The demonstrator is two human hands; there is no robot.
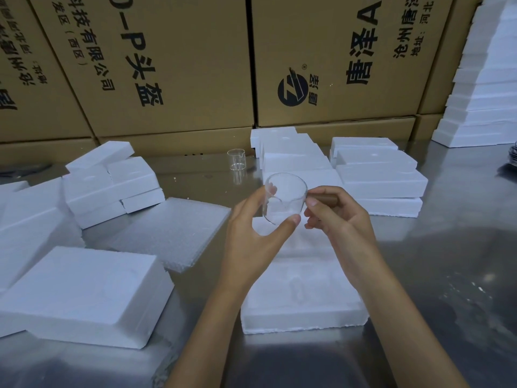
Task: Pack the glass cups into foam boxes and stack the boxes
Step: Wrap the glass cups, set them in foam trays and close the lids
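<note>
At the centre of the frame both hands hold a clear glass cup (284, 198) tilted on its side, above an open foam box (302, 287) that lies on the metal surface (436, 275). The left hand (253, 236) curls around the cup's glass wall, thumb under the lower edge and fingers on the far side. The right hand (340, 219) pinches the cup's brown handle (321, 199) between thumb and fingertips.

The step in hand appears to be seating this cup in the box's moulded recess. To do it well, the person should turn the cup until the handle lines up with the recess slot, lower it level, and let go only once the foam carries it; pressing hard risks cracking either the glass or the foam.

A second glass cup (236, 159) stands upright, well apart, toward the upper middle. Closed foam boxes (380, 177) are stacked to the right of it, and a closed foam box (81, 298) sits at the lower left.
</note>
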